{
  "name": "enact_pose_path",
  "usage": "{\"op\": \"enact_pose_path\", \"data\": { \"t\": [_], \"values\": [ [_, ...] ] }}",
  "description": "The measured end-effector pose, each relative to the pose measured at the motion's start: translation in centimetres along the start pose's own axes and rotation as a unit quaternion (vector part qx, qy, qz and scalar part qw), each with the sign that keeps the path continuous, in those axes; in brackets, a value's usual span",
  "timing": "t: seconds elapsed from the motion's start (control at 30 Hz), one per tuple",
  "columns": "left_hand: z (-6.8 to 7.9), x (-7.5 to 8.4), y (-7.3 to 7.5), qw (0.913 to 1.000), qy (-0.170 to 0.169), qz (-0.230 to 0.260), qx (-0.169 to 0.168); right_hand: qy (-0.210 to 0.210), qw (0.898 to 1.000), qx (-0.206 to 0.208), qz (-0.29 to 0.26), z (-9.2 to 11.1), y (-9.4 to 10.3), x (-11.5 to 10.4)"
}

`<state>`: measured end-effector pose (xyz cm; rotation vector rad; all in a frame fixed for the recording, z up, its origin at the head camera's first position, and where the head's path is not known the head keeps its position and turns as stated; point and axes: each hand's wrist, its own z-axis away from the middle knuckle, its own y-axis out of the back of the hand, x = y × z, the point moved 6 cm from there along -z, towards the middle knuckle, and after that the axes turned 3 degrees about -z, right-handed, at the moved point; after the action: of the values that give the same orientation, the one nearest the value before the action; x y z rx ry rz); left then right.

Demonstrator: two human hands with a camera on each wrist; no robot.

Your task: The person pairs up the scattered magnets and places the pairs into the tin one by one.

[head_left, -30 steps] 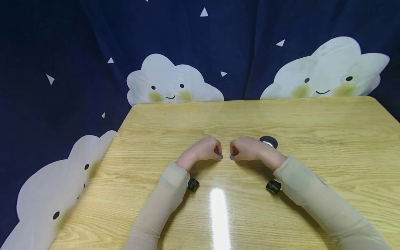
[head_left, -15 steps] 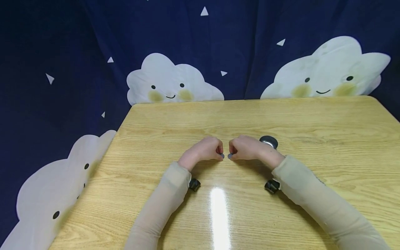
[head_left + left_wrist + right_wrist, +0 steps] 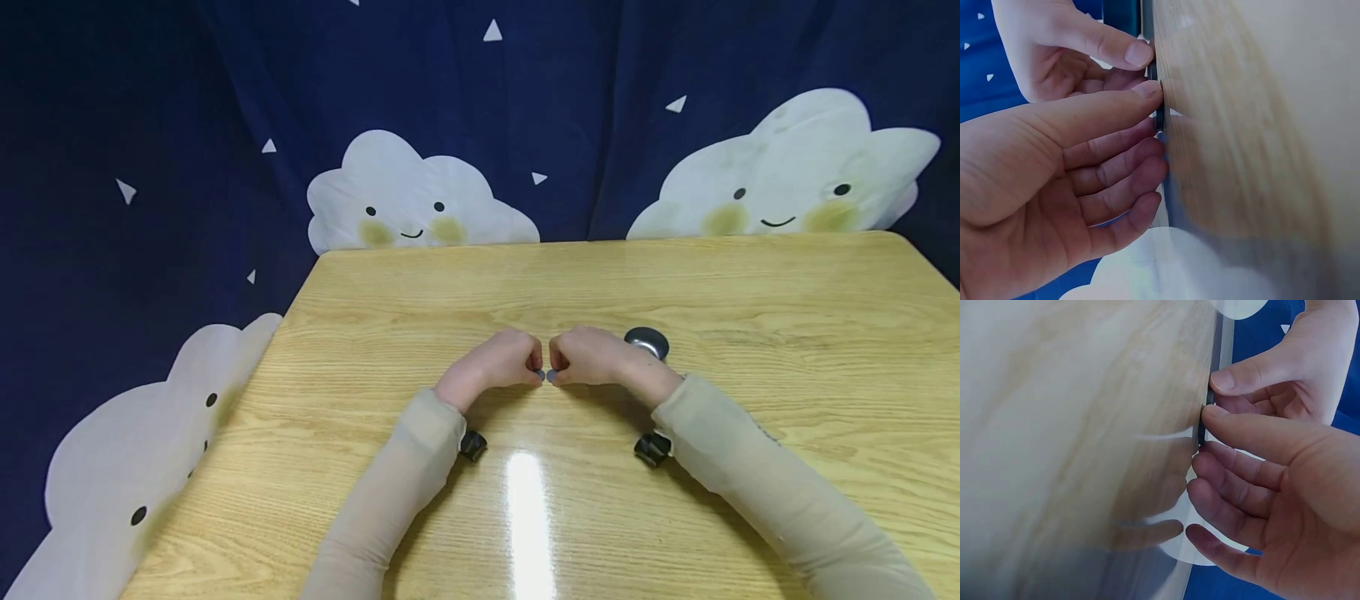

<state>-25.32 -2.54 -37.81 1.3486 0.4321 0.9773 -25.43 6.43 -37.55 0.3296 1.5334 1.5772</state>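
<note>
Low over the middle of the table, my left hand (image 3: pixel 508 358) pinches a small flat grey-blue disc (image 3: pixel 539 376) between thumb and fingers. Facing it from the right, my right hand (image 3: pixel 592 357) pinches a matching disc (image 3: pixel 552 376). Only a narrow gap separates the two discs in the head view. From the left wrist, the left hand's disc (image 3: pixel 1160 117) appears as a thin dark edge at the tabletop, under the thumb tip. The right wrist view has the right hand's disc (image 3: pixel 1202 434) edge-on in the same way. Fingers cover most of both discs.
Behind my right wrist stands a dark round-topped object (image 3: pixel 647 340) with a shiny silver part, partly hidden by the arm. Black wrist cameras (image 3: pixel 473 446) hang under both sleeves. A navy curtain with printed clouds (image 3: pixel 408 196) borders the wooden table (image 3: pixel 375 292) at back and left.
My left hand has slid right with its disc, and my right hand has shifted slightly left with its own. The gap between the discs has narrowed.
</note>
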Motion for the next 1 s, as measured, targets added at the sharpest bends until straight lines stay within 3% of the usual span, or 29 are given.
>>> {"op": "enact_pose_path", "data": {
  "t": [1.0],
  "values": [
    [0.24, -0.1, -0.04, 0.9999, 0.005, 0.016, -0.002, -0.007, 1.0, -0.011, -0.009, 0.02, -0.12, -0.2]
  ]
}}
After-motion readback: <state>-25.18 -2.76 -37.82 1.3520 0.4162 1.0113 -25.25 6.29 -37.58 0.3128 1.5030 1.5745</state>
